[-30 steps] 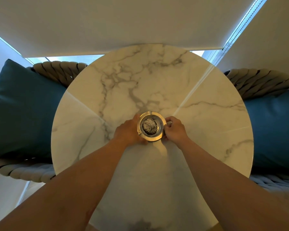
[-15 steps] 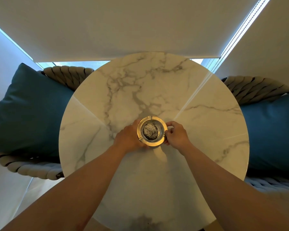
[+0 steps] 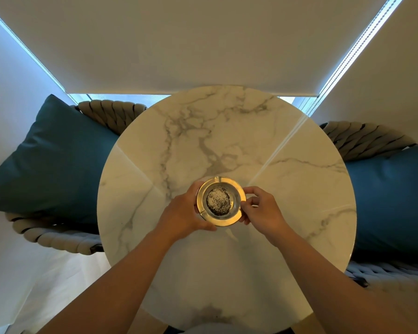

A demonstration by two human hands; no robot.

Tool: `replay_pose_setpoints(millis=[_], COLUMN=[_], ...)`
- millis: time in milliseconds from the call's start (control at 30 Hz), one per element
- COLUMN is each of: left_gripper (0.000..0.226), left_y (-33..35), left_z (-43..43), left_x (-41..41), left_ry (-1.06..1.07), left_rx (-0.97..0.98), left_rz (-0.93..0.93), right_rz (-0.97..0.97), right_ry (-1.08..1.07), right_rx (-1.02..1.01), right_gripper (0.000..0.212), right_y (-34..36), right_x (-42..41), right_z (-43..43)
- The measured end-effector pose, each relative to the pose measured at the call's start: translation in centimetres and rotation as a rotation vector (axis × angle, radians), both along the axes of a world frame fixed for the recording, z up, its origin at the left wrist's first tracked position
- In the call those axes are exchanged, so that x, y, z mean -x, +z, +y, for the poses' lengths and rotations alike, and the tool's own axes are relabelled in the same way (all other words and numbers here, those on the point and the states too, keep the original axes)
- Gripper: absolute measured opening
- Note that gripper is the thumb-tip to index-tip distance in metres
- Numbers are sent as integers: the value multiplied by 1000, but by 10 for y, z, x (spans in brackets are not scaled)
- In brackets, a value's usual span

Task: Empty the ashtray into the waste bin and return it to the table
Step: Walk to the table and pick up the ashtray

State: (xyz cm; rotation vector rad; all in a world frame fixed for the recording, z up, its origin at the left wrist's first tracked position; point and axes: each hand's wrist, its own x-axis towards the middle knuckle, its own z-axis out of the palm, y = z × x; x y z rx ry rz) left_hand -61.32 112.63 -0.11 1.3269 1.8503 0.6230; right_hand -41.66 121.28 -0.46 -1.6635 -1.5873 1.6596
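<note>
A round gold-rimmed ashtray (image 3: pixel 237 216) holds a patch of dark and grey ash (image 3: pixel 218 201) in its bowl. It sits over the middle of the round white marble table (image 3: pixel 287 189), seemingly raised a little above the top. My left hand (image 3: pixel 182 213) grips its left rim, thumb curled under the near edge. My right hand (image 3: pixel 261 208) pinches the right rim with its fingertips. No waste bin is in view.
Woven rope chairs with teal cushions stand on both sides of the table: one cushion (image 3: pixel 51 160) at the left, another (image 3: pixel 391 196) at the right. Behind the table hang pale roller blinds (image 3: pixel 203 44) over windows. Pale floor shows at the lower left.
The ashtray looks larger and a little higher, held in both hands. The view has pulled back, so the table sits lower and smaller in the frame.
</note>
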Motion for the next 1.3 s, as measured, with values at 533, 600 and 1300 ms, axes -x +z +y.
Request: replay_pose_setpoints(millis=[533, 600, 1300], left_gripper=[112, 112, 112], left_y=[25, 25, 56], left_z=[-63, -65, -107], left_x=[14, 17, -42], left_ry=[-54, -79, -157], left_rx=[-60, -63, -63], left_rz=[-150, -165, -103], right_rz=[256, 278, 403], right_ry=[-73, -122, -169], right_rx=[87, 111, 140], right_gripper=[23, 17, 12], right_y=[56, 58, 63], right_x=[-12, -12, -78], right_z=[-73, -81, -137])
